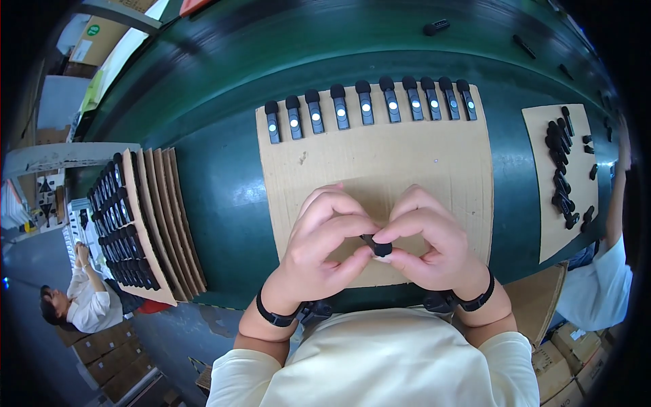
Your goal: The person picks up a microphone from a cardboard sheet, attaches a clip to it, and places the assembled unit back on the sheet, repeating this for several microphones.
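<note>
Both my hands meet over the near half of a cardboard sheet (380,163). Between their fingertips is a small black clip-on microphone (383,249) with a foam cap. My left hand (322,241) pinches its left end with thumb and forefinger. From the other side, my right hand (434,237) pinches the foam end. My fingers cover much of the body. Along the sheet's far edge stands a row of several like microphones (366,105), foam caps pointing away from me, each with a pale round spot on its body.
A stack of upright cardboard sheets (169,224) with rows of microphones (122,230) stands left. At the right, another cardboard sheet (542,169) carries a loose pile of microphones (561,142). More lie on the green table (224,156) at the far right. Other people (95,302) sit at both sides.
</note>
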Demonstrator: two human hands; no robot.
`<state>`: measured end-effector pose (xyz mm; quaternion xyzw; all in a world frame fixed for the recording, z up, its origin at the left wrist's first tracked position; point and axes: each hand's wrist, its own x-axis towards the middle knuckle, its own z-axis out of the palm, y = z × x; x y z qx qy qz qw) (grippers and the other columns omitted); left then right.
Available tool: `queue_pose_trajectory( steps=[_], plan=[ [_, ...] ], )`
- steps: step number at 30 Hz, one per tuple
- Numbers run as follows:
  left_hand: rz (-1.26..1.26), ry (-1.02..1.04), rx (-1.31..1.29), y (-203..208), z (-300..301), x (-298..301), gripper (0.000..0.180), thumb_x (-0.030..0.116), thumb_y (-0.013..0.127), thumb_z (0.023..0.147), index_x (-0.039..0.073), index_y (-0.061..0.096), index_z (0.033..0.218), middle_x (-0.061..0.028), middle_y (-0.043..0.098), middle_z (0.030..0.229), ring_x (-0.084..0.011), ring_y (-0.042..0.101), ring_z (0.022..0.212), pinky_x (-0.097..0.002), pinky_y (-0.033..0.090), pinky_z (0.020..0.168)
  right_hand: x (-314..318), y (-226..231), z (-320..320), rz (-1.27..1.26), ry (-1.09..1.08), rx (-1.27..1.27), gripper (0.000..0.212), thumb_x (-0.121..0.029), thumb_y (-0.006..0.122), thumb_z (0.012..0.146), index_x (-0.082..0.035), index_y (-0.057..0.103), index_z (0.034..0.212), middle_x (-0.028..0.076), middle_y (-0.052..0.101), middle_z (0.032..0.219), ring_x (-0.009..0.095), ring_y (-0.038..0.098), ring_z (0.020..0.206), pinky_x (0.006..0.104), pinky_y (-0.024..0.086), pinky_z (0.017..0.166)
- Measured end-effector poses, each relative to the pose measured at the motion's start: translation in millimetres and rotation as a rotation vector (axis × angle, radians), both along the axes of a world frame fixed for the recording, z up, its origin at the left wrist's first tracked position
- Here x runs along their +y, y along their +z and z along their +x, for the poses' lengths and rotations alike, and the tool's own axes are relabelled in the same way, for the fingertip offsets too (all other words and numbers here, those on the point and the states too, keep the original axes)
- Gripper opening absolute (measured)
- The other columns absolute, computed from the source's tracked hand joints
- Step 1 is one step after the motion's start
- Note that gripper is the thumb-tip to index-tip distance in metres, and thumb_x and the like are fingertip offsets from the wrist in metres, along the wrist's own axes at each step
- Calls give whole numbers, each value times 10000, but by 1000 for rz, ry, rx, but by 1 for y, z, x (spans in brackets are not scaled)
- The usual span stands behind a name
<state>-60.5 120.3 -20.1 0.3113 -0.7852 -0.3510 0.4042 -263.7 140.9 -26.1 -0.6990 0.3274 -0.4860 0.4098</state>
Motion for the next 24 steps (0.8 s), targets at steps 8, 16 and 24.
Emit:
queue_pose_trajectory(
  steps=[8,16,24],
  plan=[
    [-60,37,-46,-7,-1,2,327,-25,757,620,61,679,925,-70,604,840,-270,574,774,-395,445,775,4,-1,0,198,75,-60,218,-44,743,816,-59,667,1020,62,620,863,152,570,757,276,443,691],
    [-211,88,-146,-5,0,-3,314,-14,743,638,55,670,936,-67,614,792,-265,585,740,-388,453,779,3,5,1,450,108,-150,159,-17,643,905,-15,633,1065,65,646,949,138,614,880,280,490,783],
    [-298,257,-350,-1,18,-14,307,-21,709,654,50,653,948,-83,647,804,-270,633,771,-405,482,824,-5,-18,6,566,16,-64,170,-20,595,942,-8,619,1110,52,646,1022,124,606,943,276,495,843]
  ],
)
